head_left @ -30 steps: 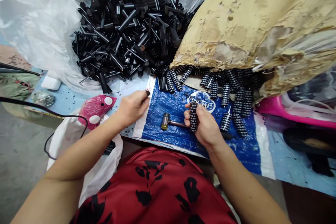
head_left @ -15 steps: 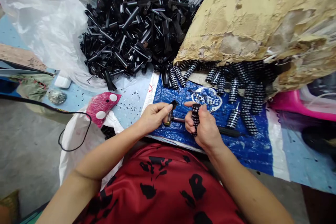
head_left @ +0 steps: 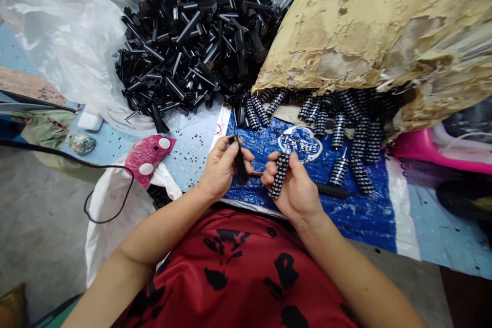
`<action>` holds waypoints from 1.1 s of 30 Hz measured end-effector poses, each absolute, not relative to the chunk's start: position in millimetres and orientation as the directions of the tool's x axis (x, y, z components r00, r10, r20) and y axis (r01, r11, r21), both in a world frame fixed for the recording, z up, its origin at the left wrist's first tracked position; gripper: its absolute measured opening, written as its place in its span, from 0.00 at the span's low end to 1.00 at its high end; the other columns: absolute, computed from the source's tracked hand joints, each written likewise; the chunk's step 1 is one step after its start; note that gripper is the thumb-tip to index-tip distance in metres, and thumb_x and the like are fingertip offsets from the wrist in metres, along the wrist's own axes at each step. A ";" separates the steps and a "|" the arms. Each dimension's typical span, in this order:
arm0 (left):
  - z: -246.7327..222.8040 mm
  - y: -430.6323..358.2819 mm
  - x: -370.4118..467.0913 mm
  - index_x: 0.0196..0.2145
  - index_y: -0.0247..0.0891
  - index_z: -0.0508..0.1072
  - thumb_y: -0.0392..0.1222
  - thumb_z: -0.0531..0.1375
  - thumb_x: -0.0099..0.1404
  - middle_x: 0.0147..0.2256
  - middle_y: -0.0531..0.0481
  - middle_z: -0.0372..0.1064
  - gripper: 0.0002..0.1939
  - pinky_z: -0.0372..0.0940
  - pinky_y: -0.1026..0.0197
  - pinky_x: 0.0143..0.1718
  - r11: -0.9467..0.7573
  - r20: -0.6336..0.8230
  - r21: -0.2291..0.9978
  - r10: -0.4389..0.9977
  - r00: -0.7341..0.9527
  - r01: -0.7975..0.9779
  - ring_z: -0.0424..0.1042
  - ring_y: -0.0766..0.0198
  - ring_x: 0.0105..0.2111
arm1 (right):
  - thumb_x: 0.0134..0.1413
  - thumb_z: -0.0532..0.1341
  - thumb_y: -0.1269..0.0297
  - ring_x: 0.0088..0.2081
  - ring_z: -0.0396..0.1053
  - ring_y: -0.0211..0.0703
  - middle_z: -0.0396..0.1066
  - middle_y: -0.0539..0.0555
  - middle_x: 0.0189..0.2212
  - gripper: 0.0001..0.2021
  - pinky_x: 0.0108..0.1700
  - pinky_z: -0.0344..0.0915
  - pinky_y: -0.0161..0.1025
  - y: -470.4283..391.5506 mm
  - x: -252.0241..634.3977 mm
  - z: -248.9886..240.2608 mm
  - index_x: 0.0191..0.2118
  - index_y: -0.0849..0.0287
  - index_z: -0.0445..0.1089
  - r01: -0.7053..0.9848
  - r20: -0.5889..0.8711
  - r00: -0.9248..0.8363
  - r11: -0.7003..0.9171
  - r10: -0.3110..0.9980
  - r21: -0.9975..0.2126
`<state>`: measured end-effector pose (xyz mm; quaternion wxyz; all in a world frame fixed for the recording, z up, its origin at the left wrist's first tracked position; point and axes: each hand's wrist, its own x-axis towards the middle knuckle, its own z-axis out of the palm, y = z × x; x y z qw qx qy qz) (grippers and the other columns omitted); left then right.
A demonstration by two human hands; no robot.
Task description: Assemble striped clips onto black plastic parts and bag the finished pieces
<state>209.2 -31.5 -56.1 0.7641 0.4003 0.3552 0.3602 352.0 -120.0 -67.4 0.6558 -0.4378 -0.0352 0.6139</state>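
Note:
My left hand (head_left: 216, 173) pinches a slim black plastic piece (head_left: 241, 165) upright between thumb and fingers. In my right hand (head_left: 303, 196) lies a black cylinder with rows of white characters (head_left: 280, 176), the fingers wrapped round it. The two held parts are side by side but apart, above a blue plastic sheet (head_left: 369, 220). Behind my right hand, a tool with a black handle (head_left: 332, 191) and thin metal shaft lies on the sheet; its far end is hidden by my left hand. Nearby, one similar cylinder (head_left: 339, 170) has a metal pin sticking out.
A large heap of black plastic pieces (head_left: 188, 46) sits on clear plastic at the back. More patterned cylinders spill from beneath a worn yellow sack (head_left: 326, 25). A pink pouch (head_left: 148, 159) lies left, a pink container (head_left: 453, 148) right, and a black cord (head_left: 69, 160) crosses at left.
My left hand has turned, bringing the black piece upright. My right hand has shifted slightly left and rolled the cylinder, showing more of its side.

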 end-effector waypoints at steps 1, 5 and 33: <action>-55.9 -33.4 210.1 0.49 0.43 0.67 0.58 0.62 0.70 0.30 0.56 0.76 0.19 0.65 0.65 0.24 0.434 -0.270 0.868 0.820 0.504 -0.240 0.71 0.69 0.20 | 0.55 0.68 0.38 0.31 0.74 0.36 0.75 0.48 0.30 0.22 0.36 0.74 0.34 -118.9 351.6 -67.1 0.38 0.54 0.76 -0.770 -0.490 0.296 -0.100 0.820 -0.631; -56.0 -44.9 218.4 0.48 0.39 0.73 0.56 0.67 0.66 0.30 0.55 0.74 0.21 0.59 0.66 0.22 0.289 -0.220 0.957 0.765 0.606 -0.018 0.65 0.72 0.19 | 0.62 0.61 0.37 0.51 0.77 0.46 0.79 0.53 0.47 0.22 0.56 0.75 0.47 -113.2 341.5 -69.2 0.41 0.52 0.77 -0.713 -0.425 0.387 -0.027 0.818 -0.700; -48.7 -57.4 214.6 0.44 0.37 0.80 0.62 0.68 0.63 0.41 0.48 0.78 0.25 0.68 0.60 0.46 0.343 -0.278 0.939 0.772 0.572 -0.007 0.73 0.62 0.39 | 0.58 0.70 0.49 0.64 0.70 0.64 0.68 0.67 0.65 0.48 0.64 0.72 0.58 -154.1 366.6 -82.9 0.76 0.54 0.47 0.882 0.577 0.002 0.270 0.817 -0.386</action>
